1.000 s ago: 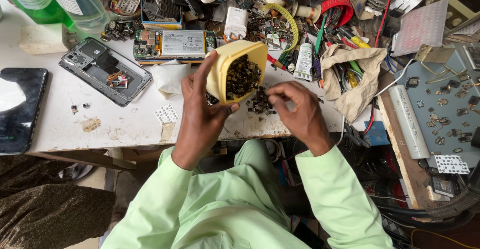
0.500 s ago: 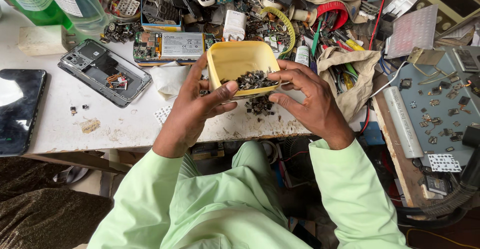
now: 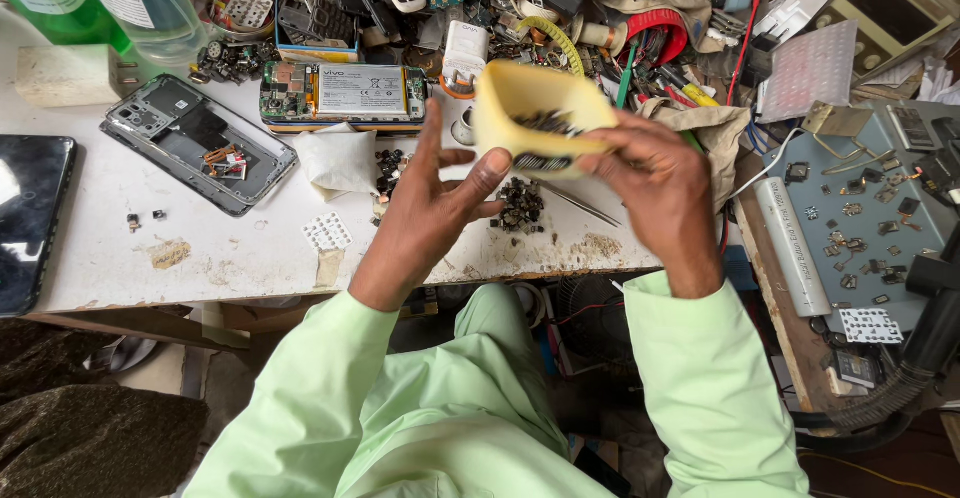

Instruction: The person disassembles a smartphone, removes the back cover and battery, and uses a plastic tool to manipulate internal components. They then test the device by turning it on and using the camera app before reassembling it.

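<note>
From the head camera, looking down, both hands hold a small yellow tub up above the white table. The tub is tipped on its side, with its open top turned away from the person. Little dark metal bits sit inside it.

The right hand wraps around the right end of the tub. Its fingers are curled and pressed against the tub's side, so it grips the tub.

The left hand is more open. Its fingers point up and are spread apart. Only the thumb tip touches the tub, on its lower left edge.

Right under the tub, a small pile of dark bits lies on the table. A thin metal rod lies just beside the pile.

Left of the tub, an opened phone with its battery showing lies flat. Further left of the tub is an empty phone back shell. A folded white cloth sits between the shell and the tub.
</note>
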